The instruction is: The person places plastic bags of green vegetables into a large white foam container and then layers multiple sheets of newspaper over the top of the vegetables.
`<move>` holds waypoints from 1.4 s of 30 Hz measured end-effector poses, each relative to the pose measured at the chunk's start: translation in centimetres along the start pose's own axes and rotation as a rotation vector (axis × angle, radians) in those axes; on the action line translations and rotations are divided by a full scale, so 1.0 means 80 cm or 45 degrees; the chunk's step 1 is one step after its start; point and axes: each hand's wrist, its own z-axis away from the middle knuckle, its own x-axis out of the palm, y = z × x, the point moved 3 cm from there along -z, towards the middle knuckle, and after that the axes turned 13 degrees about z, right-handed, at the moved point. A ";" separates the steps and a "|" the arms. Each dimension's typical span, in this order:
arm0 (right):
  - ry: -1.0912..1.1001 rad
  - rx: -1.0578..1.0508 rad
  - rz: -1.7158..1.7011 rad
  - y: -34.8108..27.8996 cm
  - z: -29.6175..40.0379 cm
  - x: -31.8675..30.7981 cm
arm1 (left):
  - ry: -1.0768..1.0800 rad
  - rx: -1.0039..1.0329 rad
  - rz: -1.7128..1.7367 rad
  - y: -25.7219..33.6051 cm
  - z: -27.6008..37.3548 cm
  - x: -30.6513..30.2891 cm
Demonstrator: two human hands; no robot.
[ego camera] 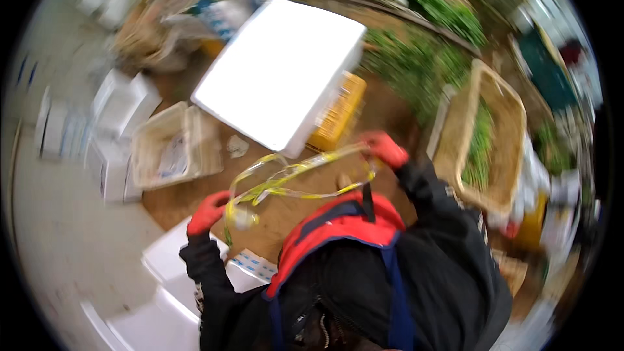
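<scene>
My left hand (209, 212), in a red glove, grips one end of a tangled, yellow-and-clear strip of tape (273, 187) at a pale roll (242, 218). The other end of the strip is held by my right hand (385, 148), also gloved in red, so the loops hang between the two in front of my red apron (336, 224). Beyond them a white foam box (287, 73) with a flat white top sits on the brown table (273, 234). A yellow plastic crate (339, 112) is partly hidden by the box. Blur hides the fingers' exact hold.
Leafy green stalks (414, 58) lie behind the crate. On the right stands a beige basket (524, 107) with greens inside. A cream plastic bin (141, 165) is at the left, beside white foam boxes (109, 170). More white foam pieces (161, 321) are at lower left.
</scene>
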 end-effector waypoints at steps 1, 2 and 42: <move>0.175 0.071 -0.218 -0.005 -0.003 0.001 | -0.054 -0.002 0.121 -0.009 -0.001 0.005; 0.286 0.106 -0.197 0.016 0.004 0.001 | -0.109 -0.010 0.246 -0.018 -0.008 0.008; 3.066 2.109 0.730 0.122 1.647 0.010 | -0.743 -0.429 -0.332 -0.174 -0.090 0.723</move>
